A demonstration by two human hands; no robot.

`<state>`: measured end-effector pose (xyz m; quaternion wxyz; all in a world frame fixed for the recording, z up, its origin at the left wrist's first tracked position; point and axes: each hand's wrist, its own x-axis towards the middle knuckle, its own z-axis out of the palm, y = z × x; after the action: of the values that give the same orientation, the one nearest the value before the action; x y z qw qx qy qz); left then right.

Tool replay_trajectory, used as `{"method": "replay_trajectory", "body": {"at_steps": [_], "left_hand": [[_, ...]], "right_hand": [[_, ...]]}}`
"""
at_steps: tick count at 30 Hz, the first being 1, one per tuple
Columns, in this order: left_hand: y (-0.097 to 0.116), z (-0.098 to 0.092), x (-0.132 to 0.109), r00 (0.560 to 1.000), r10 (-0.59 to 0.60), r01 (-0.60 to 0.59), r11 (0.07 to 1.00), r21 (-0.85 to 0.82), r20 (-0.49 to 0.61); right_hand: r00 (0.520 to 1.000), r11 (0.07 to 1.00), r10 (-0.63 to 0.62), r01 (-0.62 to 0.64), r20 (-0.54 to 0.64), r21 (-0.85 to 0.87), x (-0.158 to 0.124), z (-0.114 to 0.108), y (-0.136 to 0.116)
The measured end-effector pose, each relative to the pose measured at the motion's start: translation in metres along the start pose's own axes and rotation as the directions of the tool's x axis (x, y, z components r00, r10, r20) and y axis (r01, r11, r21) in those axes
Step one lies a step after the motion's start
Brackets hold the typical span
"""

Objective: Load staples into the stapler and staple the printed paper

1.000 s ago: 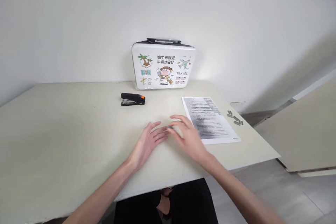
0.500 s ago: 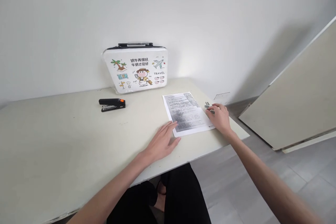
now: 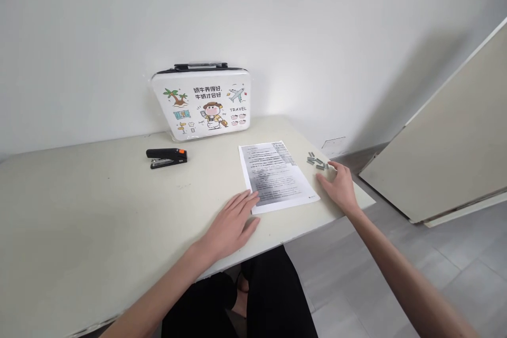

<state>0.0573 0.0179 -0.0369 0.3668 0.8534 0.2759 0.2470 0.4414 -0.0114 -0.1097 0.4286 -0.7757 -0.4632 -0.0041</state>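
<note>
A printed sheet of paper (image 3: 283, 182) lies flat on the table, its lower part darkened by a grey patch. My left hand (image 3: 229, 222) rests with fingers stretched out, the fingertips over the sheet's near left corner. To the right of the sheet, several small strips of staples (image 3: 319, 161) lie scattered. Beside them is my right hand (image 3: 339, 186), thumb and forefinger apart, the fingertips right at the nearest strips. Whether it touches one is hard to see. A black stapler (image 3: 166, 158) with an orange mark lies farther left, out of reach of both hands' fingers.
A white case (image 3: 202, 103) with cartoon prints and a black handle stands against the wall at the back of the table (image 3: 99, 232). The table's right edge is close to my right hand. A pale panel (image 3: 443, 142) leans beyond it, above the grey floor.
The sheet has shifted left and slightly nearer, along with my left hand. My right hand has drawn back to the right and opened, and more staple strips show.
</note>
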Motion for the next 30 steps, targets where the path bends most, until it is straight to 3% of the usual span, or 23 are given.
{"method": "replay_trajectory", "body": {"at_steps": [6, 12, 16, 18, 20, 25, 27, 30], "left_hand": [[-0.004, -0.028, -0.052, 0.994, -0.002, -0.048, 0.885, 0.463, 0.108], [-0.004, -0.060, -0.128, 0.995, -0.015, -0.051, 0.773, 0.632, 0.099], [-0.009, -0.078, -0.174, 1.000, 0.014, -0.002, 0.747, 0.665, -0.012], [-0.011, -0.082, -0.176, 0.996, 0.005, 0.050, 0.771, 0.635, -0.086], [-0.011, -0.083, -0.160, 0.993, -0.031, 0.093, 0.802, 0.590, -0.115], [-0.016, -0.073, -0.111, 0.989, -0.141, 0.145, 0.862, 0.486, -0.045], [-0.022, -0.072, -0.113, 0.983, -0.179, 0.180, 0.856, 0.484, -0.050], [-0.035, -0.082, -0.140, 0.970, -0.216, 0.243, 0.794, 0.557, -0.114]], "right_hand": [[0.996, 0.993, -0.037, 0.046, 0.087, -0.110, 0.033, 0.024, 0.008], [0.988, 0.977, -0.099, 0.120, 0.121, -0.179, 0.072, 0.054, 0.017], [0.979, 0.969, -0.158, 0.179, 0.130, -0.170, 0.076, 0.060, 0.020], [0.975, 0.966, -0.182, 0.202, 0.129, -0.161, 0.074, 0.059, 0.020], [0.971, 0.963, -0.202, 0.221, 0.130, -0.153, 0.071, 0.056, 0.021], [0.959, 0.959, -0.237, 0.256, 0.153, -0.121, 0.066, 0.052, 0.023], [0.958, 0.961, -0.236, 0.255, 0.164, -0.109, 0.065, 0.051, 0.023], [0.950, 0.966, -0.229, 0.249, 0.210, -0.072, 0.063, 0.049, 0.019]]}}
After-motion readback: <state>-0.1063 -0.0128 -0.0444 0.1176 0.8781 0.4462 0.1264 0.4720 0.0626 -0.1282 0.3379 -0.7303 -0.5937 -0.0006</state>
